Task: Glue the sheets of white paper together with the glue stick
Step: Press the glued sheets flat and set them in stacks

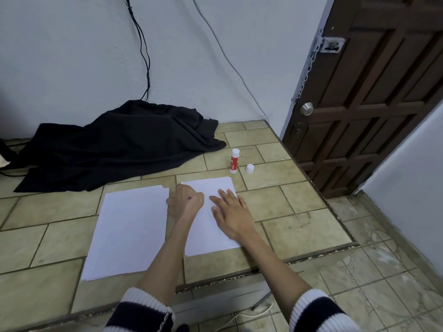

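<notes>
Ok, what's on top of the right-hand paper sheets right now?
Both hands: the right hand lies flat with fingers spread on the right sheets, and the left hand, fingers curled, rests at their left edge. Whatever lies beneath the hands is hidden.

Landmark: right paper sheet (206,226). Just beyond its far right corner stood the upright glue stick (234,161) and its loose cap (250,168), slightly apart, with bare tile between them and the sheet; left of the sheet a narrow tile strip separated it from the left paper stack (127,231), that strip partly taken up by the left hand (185,202) and forearm. Far left of the sheet a black cloth (115,144) heaped against the wall blocked that side; right of the sheet lay open tile up to the floor edge and the door (374,92).
</notes>
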